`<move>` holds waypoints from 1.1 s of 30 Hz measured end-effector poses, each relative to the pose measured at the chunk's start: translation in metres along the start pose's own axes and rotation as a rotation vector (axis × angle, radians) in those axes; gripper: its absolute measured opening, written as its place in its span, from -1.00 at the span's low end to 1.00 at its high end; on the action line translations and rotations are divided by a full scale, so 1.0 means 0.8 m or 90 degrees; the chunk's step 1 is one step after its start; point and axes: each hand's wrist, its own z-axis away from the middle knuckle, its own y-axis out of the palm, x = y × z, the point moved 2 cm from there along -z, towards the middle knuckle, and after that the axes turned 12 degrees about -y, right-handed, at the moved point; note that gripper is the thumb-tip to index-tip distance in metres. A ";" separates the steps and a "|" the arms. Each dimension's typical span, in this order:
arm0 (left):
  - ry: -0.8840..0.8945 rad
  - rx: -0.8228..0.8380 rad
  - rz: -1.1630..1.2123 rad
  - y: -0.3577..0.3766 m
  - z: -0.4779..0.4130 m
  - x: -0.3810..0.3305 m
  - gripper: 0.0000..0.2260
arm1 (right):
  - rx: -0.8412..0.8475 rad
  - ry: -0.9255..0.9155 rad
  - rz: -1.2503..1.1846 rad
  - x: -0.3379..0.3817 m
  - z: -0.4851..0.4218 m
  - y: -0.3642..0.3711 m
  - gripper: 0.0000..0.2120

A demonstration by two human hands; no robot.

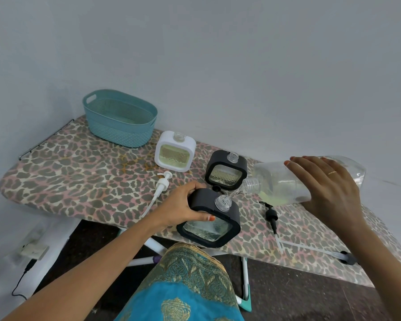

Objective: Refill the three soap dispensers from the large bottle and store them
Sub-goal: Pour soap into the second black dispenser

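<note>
My left hand (183,208) grips a black square soap dispenser (214,224) at the board's near edge, its clear neck open. My right hand (326,184) holds the large clear bottle (280,184) tipped on its side, and a thin stream of pale liquid runs from its mouth into that neck. A second black dispenser (226,170) and a white dispenser (175,154) stand behind, both uncapped and holding yellowish liquid. A white pump (160,186) lies left of my hand. A black pump (271,216) lies to the right, and another black pump (345,258) lies near the right edge.
A teal woven basket (120,128) stands at the back left of the leopard-print ironing board (67,172). A grey wall runs close behind. Below the board are its white legs, a dark floor and a wall socket with a cable at the lower left.
</note>
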 end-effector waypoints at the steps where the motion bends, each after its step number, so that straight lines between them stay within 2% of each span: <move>1: 0.000 0.000 0.001 0.000 0.000 0.000 -0.60 | 0.002 0.000 0.000 0.000 0.000 0.000 -0.45; 30: 0.007 -0.008 -0.016 0.001 0.002 -0.002 -0.61 | 0.001 -0.016 0.011 -0.004 0.000 -0.004 -0.46; 33: 0.007 -0.011 -0.015 0.002 0.002 -0.002 -0.60 | -0.010 -0.020 0.013 -0.003 -0.001 -0.007 -0.59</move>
